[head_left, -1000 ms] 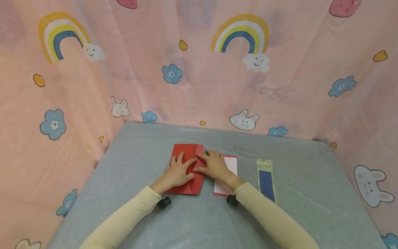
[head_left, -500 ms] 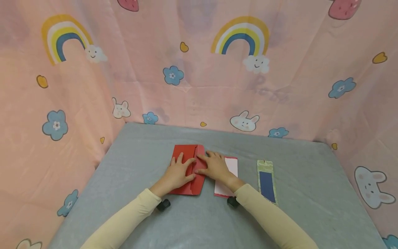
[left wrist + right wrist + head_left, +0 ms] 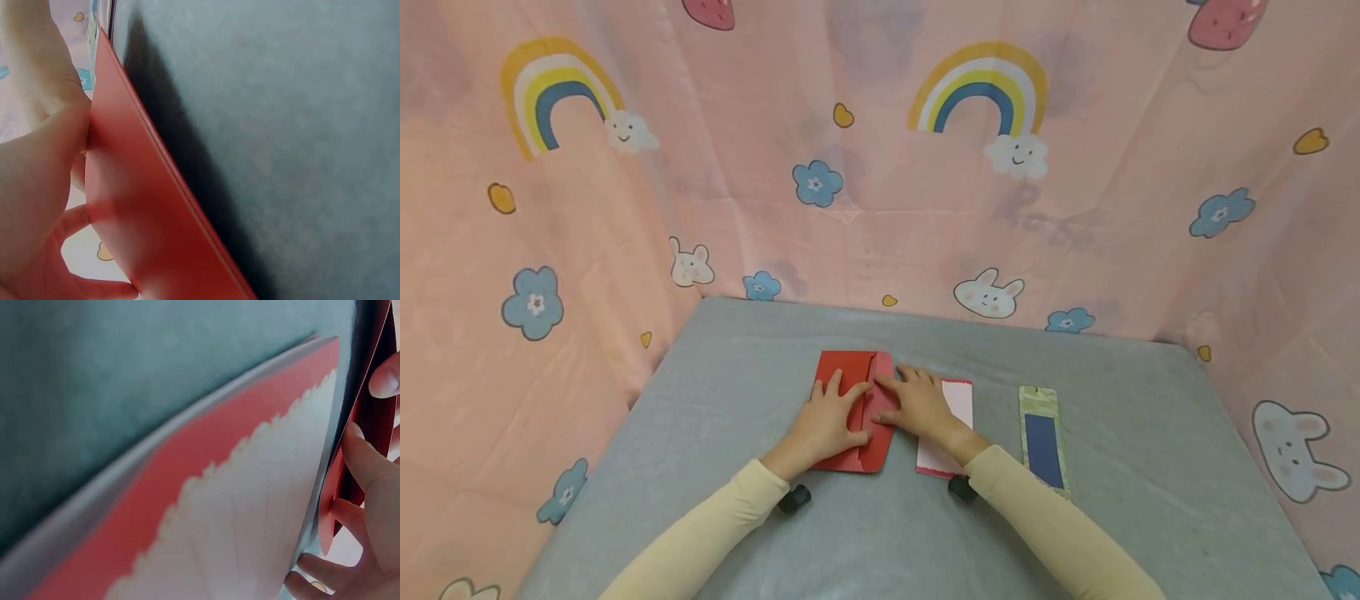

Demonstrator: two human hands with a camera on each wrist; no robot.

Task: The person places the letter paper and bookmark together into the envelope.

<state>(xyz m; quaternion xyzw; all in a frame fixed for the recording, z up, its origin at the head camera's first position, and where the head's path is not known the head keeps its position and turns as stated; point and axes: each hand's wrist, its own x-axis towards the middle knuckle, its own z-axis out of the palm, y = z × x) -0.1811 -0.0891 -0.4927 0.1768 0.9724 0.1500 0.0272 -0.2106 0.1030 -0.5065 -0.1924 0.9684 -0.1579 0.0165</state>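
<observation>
A red paper envelope [image 3: 842, 367], its long flap [image 3: 880, 450] along the right side, lies on the grey cloth in the head view. My left hand [image 3: 823, 421] rests on its left part with fingers spread. In the left wrist view the red paper [image 3: 144, 206] stands slanted beside the fingers. My right hand [image 3: 922, 406] touches the flap with thumb and forefinger, the other fingers stretched out. Seen from the right wrist, the flap [image 3: 330, 512] stands partly away from the envelope's body. Under the right wrist lies a white card with red ends [image 3: 957, 400].
Farther right is a narrow green strip [image 3: 1037, 398] with a dark blue panel [image 3: 1043, 450]. The table's grey cloth [image 3: 880, 550] surrounds everything. Pink printed curtains [image 3: 880, 233] rise behind and at both sides. Black wrist cameras [image 3: 793, 498] hang under both wrists.
The hands and the envelope keep nearly the same places. The left thumb shifts slightly on the envelope, and the head view drifts a little.
</observation>
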